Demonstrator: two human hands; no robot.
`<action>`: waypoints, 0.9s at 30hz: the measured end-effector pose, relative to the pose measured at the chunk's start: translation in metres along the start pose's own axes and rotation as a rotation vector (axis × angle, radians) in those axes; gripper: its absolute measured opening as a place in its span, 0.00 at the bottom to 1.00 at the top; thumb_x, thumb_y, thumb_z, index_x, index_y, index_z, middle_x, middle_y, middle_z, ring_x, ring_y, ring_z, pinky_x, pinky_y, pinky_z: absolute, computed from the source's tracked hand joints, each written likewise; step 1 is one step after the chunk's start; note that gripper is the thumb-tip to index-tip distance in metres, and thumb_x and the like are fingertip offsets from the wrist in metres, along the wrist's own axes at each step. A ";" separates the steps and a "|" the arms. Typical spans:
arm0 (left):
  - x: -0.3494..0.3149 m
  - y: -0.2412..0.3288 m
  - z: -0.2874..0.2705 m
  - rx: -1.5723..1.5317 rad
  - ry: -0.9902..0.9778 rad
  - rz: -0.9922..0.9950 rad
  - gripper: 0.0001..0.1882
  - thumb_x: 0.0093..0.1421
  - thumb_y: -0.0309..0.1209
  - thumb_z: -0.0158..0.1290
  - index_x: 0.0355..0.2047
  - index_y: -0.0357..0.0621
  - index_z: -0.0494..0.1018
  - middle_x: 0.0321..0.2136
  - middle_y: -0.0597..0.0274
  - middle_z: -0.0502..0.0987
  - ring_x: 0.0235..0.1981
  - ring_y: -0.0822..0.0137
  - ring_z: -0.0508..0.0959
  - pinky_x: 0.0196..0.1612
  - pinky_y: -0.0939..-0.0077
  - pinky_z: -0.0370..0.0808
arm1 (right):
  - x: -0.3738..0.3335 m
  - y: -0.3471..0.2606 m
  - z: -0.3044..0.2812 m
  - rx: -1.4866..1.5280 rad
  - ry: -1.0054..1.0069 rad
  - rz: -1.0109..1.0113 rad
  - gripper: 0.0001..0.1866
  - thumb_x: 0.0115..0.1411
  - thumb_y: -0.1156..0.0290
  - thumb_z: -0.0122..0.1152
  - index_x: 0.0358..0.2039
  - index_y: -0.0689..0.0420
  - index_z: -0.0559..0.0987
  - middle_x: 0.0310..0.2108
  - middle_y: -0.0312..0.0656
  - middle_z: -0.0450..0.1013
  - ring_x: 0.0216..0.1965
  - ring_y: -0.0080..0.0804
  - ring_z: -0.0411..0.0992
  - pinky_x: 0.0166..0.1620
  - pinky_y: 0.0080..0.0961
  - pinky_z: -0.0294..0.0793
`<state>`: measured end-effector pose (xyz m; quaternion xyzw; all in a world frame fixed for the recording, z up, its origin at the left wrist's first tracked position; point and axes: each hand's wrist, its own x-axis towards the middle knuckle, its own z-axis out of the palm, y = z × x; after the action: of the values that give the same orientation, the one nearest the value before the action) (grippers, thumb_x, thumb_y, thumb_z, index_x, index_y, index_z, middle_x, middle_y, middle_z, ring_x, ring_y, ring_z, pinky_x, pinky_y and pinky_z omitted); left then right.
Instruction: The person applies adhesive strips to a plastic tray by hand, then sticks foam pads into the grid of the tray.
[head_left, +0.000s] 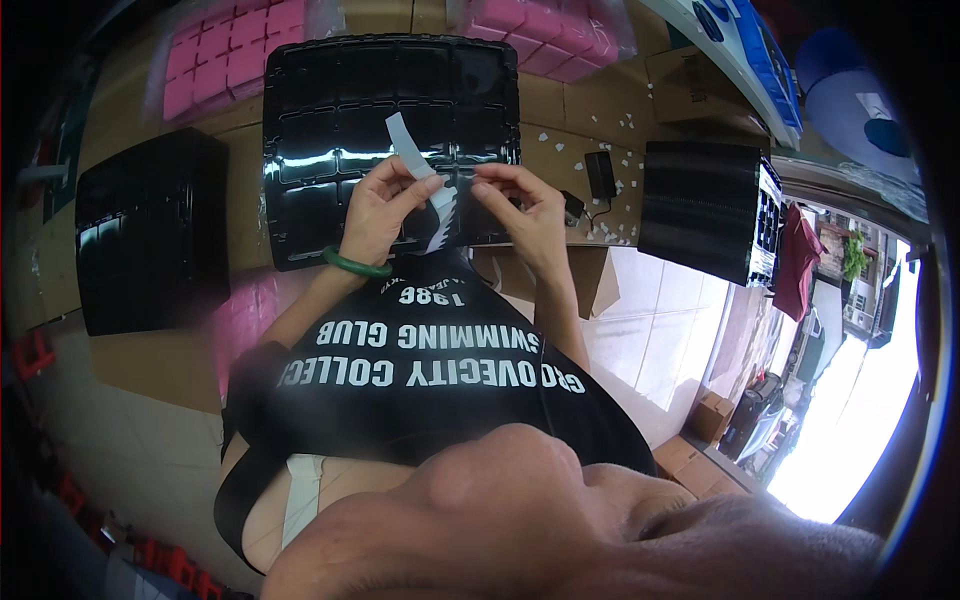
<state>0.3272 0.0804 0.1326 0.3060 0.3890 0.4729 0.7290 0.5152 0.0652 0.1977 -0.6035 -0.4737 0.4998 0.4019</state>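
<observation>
Left hand (375, 212): grip clamped on a white strip (404, 138), held between thumb and fingers over the near part of a black tray (325, 120). Right hand (532, 210): just beside the strip, thumb and forefinger close; cannot tell whether the grip is clamped on anything. The tray rests on the counter (585, 100). White scraps (543, 137) lie past its right edge; pink blocks (235, 58) sit beyond its far left corner.
</observation>
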 end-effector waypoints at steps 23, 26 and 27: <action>0.005 -0.016 0.009 -0.096 -0.086 -0.243 0.13 0.69 0.37 0.48 0.40 0.39 0.74 0.33 0.63 0.78 0.27 0.77 0.78 0.27 0.85 0.76 | 0.220 0.060 -0.081 -0.838 0.013 -0.339 0.09 0.47 0.63 0.67 0.28 0.53 0.85 0.26 0.39 0.77 0.34 0.39 0.72 0.39 0.35 0.73; 0.007 -0.020 0.002 -0.106 -0.061 -0.241 0.13 0.68 0.37 0.49 0.39 0.39 0.75 0.33 0.62 0.78 0.28 0.75 0.79 0.27 0.85 0.77 | 0.223 0.067 -0.073 -0.943 0.035 -0.417 0.08 0.46 0.64 0.66 0.26 0.53 0.85 0.25 0.40 0.77 0.34 0.43 0.73 0.40 0.38 0.73; 0.007 -0.022 0.001 -0.117 -0.050 -0.238 0.14 0.68 0.37 0.51 0.39 0.38 0.76 0.34 0.60 0.79 0.29 0.73 0.80 0.27 0.84 0.78 | 0.221 0.068 -0.073 -0.984 0.077 -0.473 0.07 0.46 0.64 0.66 0.25 0.52 0.85 0.25 0.40 0.77 0.35 0.43 0.73 0.41 0.39 0.74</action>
<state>0.3399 0.0790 0.1130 0.2263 0.3759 0.3971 0.8061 0.6098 0.2644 0.0965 -0.6152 -0.7594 0.0929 0.1903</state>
